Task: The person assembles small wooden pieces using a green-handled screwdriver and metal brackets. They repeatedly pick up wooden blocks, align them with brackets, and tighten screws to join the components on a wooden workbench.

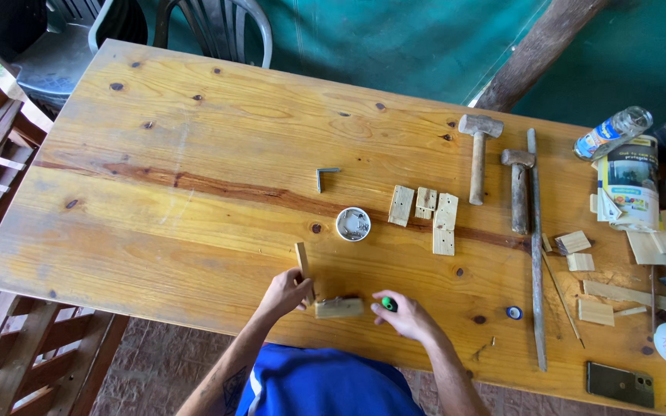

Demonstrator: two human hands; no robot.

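Shorts (pixel 325 389): blue, at bottom edge, closest to camera, both forearms rise from there.
Left hand (pixel 285 293): fingers closed round a thin wood strip (pixel 303 268), which stands on edge and angles away from the hand; grip looks meant to brace it against the block.
Block (pixel 339 308): short pale wood piece lying flat between the two hands, its left end touching the strip's base.
Right hand (pixel 404 316): curled shut on a green-handled tool (pixel 388 303), tip aimed at the block's right end; tool type can't tell.
Dish (pixel 353 224): small white round, beyond the hands, holds small metal bits, kept within reach.
Bracket (pixel 325 177): metal L-shape, farther beyond the left hand.
Offcuts (pixel 433 216): several pale wood pieces, beyond and right of the right hand.
Mallets (pixel 478 154): two, further right, handles toward the worker.
Rod (pixel 536 254): long, thin, lying beside mallets.
Tape (pixel 514 313): small blue roll, right of the right hand.
Phone (pixel 620 384): dark, far right, near edge.
Table (pixel 194 154): varnished pine, mostly bare on the left.
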